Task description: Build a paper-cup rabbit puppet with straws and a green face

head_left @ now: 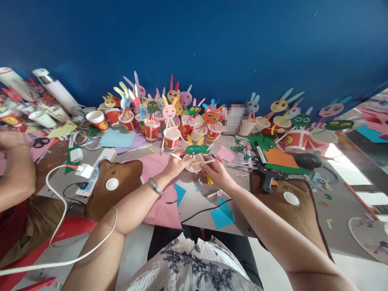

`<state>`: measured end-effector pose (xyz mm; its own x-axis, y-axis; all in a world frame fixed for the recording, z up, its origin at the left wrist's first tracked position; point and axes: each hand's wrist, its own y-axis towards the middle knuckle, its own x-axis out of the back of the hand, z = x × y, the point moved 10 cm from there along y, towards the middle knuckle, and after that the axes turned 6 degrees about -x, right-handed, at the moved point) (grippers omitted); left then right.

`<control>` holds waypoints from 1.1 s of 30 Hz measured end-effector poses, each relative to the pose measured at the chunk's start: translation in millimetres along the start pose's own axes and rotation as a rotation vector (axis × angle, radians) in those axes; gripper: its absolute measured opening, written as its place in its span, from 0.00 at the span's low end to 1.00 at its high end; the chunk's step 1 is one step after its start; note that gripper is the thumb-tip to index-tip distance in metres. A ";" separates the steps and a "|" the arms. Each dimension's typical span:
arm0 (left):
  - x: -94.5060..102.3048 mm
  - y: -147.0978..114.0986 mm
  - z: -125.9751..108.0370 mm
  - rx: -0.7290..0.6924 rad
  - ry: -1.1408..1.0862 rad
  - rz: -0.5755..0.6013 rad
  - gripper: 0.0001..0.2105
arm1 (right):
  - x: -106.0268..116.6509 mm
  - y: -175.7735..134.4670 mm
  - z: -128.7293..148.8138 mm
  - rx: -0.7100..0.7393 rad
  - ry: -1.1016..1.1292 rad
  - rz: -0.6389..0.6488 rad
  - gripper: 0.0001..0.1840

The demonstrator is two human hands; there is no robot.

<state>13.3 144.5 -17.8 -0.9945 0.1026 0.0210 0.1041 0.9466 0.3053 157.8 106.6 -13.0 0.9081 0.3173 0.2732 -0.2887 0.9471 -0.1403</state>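
A paper cup (194, 164) with a green paper rabbit face (194, 150) and yellow ears stands out in front of me, between my two hands. My left hand (179, 163) has its fingers wrapped on the cup's left side, where a white paper strip sticks out. On the other side, my right hand (214, 173) pinches near the cup's rim, by a white strip (209, 162) that ends in a small pink piece. The cup's lower part is mostly hidden by the hands.
Finished rabbit cups (171, 136) line the back along the blue wall. A glue gun (266, 180) lies right on a brown cushion (281, 206); a power strip (96, 171) with chargers stands left. Pink paper (157, 202), blue scraps (222, 214) and a black cable surround the hands. Another person's arm (16, 165) is far left.
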 end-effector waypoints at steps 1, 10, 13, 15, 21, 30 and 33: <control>0.7 1.1 1.0 -0.006 0.011 0.001 0.10 | -1.1 -1.0 -0.5 -0.012 0.001 0.005 0.32; 1.6 6.6 -7.7 -0.087 0.079 0.073 0.09 | -5.9 -4.1 -12.5 -0.093 0.128 0.001 0.34; 2.0 5.0 -9.0 -0.081 0.087 0.073 0.10 | -7.0 -5.4 -14.7 -0.094 0.129 -0.004 0.32; 1.1 3.5 -11.0 -0.094 0.084 0.079 0.11 | -8.3 -6.3 -16.5 -0.088 0.091 -0.002 0.29; -4.1 -2.9 -13.1 -0.081 0.019 0.097 0.13 | -6.4 -7.1 -17.3 0.001 -0.084 -0.085 0.28; -5.1 -6.7 -10.5 -0.040 -0.021 0.073 0.15 | -5.0 -8.2 -1.2 0.125 -0.190 -0.161 0.24; -7.4 -7.4 -4.2 0.004 -0.049 0.087 0.16 | -5.2 -5.9 -8.6 0.101 -0.170 -0.142 0.26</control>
<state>19.8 135.5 -16.2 -0.9799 0.1993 0.0008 0.1904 0.9346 0.3005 157.4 98.9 -21.8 0.8800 0.1759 0.4413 -0.1981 0.9802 0.0044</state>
